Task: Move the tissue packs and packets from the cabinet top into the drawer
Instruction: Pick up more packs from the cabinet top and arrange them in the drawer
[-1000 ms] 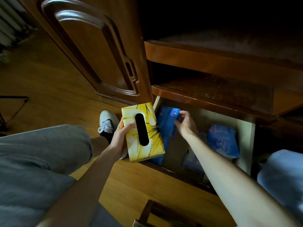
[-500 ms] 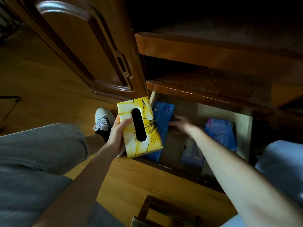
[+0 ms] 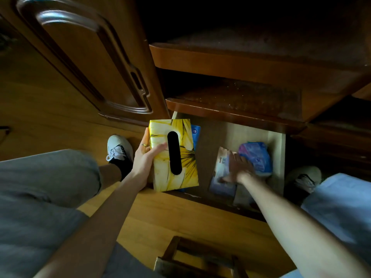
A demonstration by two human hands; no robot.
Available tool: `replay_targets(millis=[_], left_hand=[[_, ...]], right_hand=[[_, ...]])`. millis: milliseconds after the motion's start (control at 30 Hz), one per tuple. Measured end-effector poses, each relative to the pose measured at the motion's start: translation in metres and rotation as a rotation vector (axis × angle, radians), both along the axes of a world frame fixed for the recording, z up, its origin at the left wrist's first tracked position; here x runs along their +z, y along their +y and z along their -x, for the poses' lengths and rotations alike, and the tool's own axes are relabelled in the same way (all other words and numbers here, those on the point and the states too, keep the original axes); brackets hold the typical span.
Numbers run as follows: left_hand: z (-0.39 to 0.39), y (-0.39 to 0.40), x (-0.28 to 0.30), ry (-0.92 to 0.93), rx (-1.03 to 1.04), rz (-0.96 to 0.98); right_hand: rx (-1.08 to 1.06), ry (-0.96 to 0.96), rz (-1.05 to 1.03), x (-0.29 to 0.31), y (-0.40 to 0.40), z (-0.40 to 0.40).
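Observation:
My left hand (image 3: pixel 145 157) grips a yellow flowered tissue box (image 3: pixel 180 141) by its left edge, holding it over the left side of the open drawer (image 3: pixel 278 149). A blue pack (image 3: pixel 195 135) stands in the drawer behind the box, mostly hidden by it. My right hand (image 3: pixel 237 169) reaches into the right half of the drawer, its fingers lying on a pale packet (image 3: pixel 221 173) and against a blue and pink pack (image 3: pixel 258 157). The hand is blurred.
An open cabinet door (image 3: pixel 84 57) stands at the left. Two wooden shelves (image 3: pixel 241 91) jut out above the drawer. My knees and white shoes (image 3: pixel 118 147) flank the drawer on the wooden floor. A wooden stool (image 3: pixel 192 257) sits near the bottom edge.
My right hand left the blue pack at the drawer's left and moved right onto the packets there. The left hand brought the yellow box slightly further over the drawer.

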State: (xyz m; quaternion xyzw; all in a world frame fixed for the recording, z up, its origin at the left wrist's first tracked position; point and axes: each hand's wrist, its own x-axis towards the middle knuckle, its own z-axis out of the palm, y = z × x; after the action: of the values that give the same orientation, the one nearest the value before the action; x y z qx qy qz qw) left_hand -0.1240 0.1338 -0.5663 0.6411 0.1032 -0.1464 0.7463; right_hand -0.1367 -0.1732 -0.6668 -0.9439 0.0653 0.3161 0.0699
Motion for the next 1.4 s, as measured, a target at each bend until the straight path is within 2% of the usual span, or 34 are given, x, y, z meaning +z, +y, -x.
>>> replay_targets(millis=[133,200,300,367,467,667,833,1000,1067,1100,1167,1200,1300,1400], left_hand=[[0.003,-0.007,0.003,0.0,-0.026,-0.024],[0.004,-0.008,0.003,0.01,-0.027,-0.035],[0.004,-0.011,0.004,0.01,-0.042,-0.051],[0.003,-0.012,0.003,0.009,-0.056,-0.052],[0.001,-0.012,0.003,0.017,-0.073,-0.04],[-0.004,-0.034,0.003,0.023,-0.13,-0.028],[-0.01,-0.067,-0.005,0.128,-0.197,-0.037],[-0.012,-0.105,-0.02,0.175,-0.316,-0.112],[-0.008,-0.12,-0.027,0.216,-0.338,-0.208],[-0.006,-0.126,-0.031,0.204,-0.36,-0.331],[0.0,-0.13,-0.039,0.064,-0.444,-0.72],[0.004,-0.129,-0.044,0.003,-0.473,-0.855],[0.01,-0.118,-0.054,0.001,-0.559,-0.968],[0.014,-0.113,-0.057,-0.104,-0.663,-1.109]], right_hand=[[0.043,0.033,0.05,-0.012,0.006,0.005],[0.044,-0.018,0.096,-0.017,0.008,0.005],[0.164,-0.127,0.279,-0.017,0.007,0.001],[0.202,-0.164,0.315,-0.015,0.002,-0.006],[0.219,-0.158,0.262,-0.01,-0.007,-0.013],[0.169,-0.259,-0.093,0.003,-0.03,0.01],[0.169,-0.312,-0.035,0.035,-0.035,0.008],[0.015,-0.369,0.114,0.056,-0.069,0.02],[-0.051,-0.365,0.139,0.058,-0.08,0.031],[-0.076,-0.377,0.137,0.058,-0.085,0.035],[-0.135,-0.39,0.103,0.057,-0.091,0.04],[-0.162,-0.382,0.072,0.056,-0.091,0.041],[-0.164,-0.338,-0.002,0.05,-0.085,0.039],[-0.138,-0.294,-0.031,0.043,-0.074,0.037]])
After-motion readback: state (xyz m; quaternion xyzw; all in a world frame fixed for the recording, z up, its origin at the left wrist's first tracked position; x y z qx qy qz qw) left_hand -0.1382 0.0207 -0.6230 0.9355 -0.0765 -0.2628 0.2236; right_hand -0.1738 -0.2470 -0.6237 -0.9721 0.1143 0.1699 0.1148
